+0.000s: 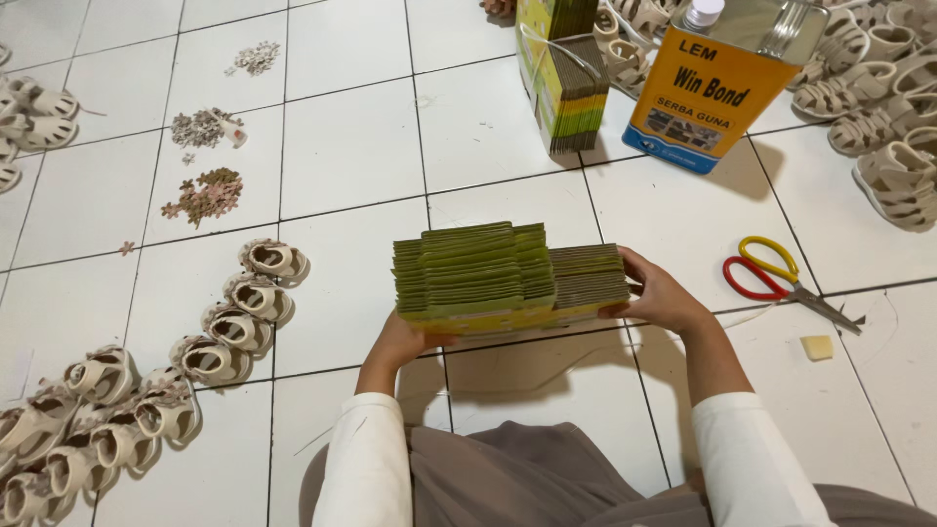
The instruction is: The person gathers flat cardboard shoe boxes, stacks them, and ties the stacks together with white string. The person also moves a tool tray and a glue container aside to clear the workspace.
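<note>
A: Hands, item one?
B: Left hand [398, 342], fingers curled under the near left corner of a stack of flattened green-and-yellow cardboard boxes [508, 275]; right hand [662, 293], closed on the stack's right end, thumb on top. Stack held level just above the white tiled floor [351, 146], in front of the lap.
A: Beside the right hand?
B: Scissors [781, 278], red and yellow handles; a small yellow block [817, 346], possibly a sponge.
A: Further out?
B: Orange glue can [722, 83], upright; a second tied bundle of boxes [564, 73] just beside it; small beige sandals [239, 322] in a row at left; piles of flower trims [203, 193]
</note>
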Tool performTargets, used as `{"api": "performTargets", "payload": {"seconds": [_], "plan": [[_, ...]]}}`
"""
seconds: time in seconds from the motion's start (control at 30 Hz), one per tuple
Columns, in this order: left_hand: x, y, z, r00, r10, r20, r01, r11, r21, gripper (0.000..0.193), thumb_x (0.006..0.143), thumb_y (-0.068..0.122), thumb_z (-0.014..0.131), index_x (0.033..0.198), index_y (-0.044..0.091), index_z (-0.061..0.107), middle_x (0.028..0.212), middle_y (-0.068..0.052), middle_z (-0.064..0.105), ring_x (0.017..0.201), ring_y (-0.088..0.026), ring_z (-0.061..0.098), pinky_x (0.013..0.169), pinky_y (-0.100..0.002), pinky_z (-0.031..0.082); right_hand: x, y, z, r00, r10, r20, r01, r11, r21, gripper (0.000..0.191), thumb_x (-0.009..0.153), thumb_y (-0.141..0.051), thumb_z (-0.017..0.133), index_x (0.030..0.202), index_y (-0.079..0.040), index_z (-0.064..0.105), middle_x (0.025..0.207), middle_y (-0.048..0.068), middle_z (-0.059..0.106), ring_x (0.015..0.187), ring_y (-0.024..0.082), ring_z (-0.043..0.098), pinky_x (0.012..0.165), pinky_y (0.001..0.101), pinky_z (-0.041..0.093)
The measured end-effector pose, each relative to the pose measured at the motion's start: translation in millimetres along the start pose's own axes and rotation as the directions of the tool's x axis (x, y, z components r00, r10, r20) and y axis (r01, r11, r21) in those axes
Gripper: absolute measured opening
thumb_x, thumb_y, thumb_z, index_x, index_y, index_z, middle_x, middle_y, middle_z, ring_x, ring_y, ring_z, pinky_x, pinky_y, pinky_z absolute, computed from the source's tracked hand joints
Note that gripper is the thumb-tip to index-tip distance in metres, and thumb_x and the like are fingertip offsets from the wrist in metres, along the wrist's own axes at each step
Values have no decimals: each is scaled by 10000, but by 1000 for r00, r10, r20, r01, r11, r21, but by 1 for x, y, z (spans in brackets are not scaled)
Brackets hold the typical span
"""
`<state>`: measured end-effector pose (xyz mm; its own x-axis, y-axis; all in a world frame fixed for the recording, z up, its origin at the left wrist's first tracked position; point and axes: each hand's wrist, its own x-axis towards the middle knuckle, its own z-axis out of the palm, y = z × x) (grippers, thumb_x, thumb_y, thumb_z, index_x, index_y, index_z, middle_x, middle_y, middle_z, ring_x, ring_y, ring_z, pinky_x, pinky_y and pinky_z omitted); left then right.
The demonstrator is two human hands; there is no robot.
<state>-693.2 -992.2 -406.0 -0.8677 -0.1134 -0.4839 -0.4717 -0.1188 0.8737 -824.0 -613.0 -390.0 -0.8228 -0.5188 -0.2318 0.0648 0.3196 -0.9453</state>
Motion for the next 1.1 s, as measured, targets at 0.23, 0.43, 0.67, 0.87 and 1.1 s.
{"api": "performTargets", "payload": {"seconds": [0.23, 0.43, 0.67, 0.87, 1.1], "plan": [[-22, 2, -13, 959, 283, -4, -283, 959, 3, 736, 781, 211, 724, 1441, 52, 439, 1273, -89, 622, 1052, -261, 602, 830, -352, 562, 22, 89, 1, 998, 55, -2, -53, 962, 267, 511, 911, -257, 697, 1330, 23, 611, 1188, 136, 724, 1101, 214, 662, 1007, 377, 525], [-73, 40, -12, 926, 306, -221, -298, 952, 70, 639, 828, 257, 755, 1332, -49, 508, 1116, -186, 690, 979, -245, 675, 840, -348, 556, 50, 149, 67, 953, 266, 143, -301, 812, 500, 576, 1028, -438, 409, 1307, 33, 589, 1205, 164, 714, 1068, 228, 691, 979, 408, 563], [-92, 126, 42, 802, 408, -436, 103, 625, 774, 828, 720, 528, 799, 1262, -34, 522, 1023, -258, 742, 920, -395, 732, 821, -469, 577, 22, 75, 90, 993, 115, -38, -93, 927, 364, 791, 967, -637, 394, 1595, -164, 305, 1577, 143, 394, 1463, 300, 386, 1130, 461, 432], [-73, 155, 106, 782, 450, -432, 188, 491, 851, 937, 693, 638, 793, 1204, -87, 489, 1058, -266, 689, 894, -453, 712, 759, -500, 590, -19, -41, 91, 948, -301, -99, 302, 953, -10, 838, 936, -515, 572, 1621, -187, 218, 1713, 141, 167, 1548, 347, 229, 1191, 489, 327], [-59, 160, 132, 835, 406, -372, 140, 496, 857, 1002, 634, 651, 834, 1203, -93, 475, 1075, -275, 674, 922, -439, 711, 754, -480, 599, -43, -94, 117, 901, -430, -64, 432, 901, 24, 771, 991, -448, 576, 1611, -134, 241, 1660, 181, 251, 1524, 361, 292, 1186, 477, 340]]}}
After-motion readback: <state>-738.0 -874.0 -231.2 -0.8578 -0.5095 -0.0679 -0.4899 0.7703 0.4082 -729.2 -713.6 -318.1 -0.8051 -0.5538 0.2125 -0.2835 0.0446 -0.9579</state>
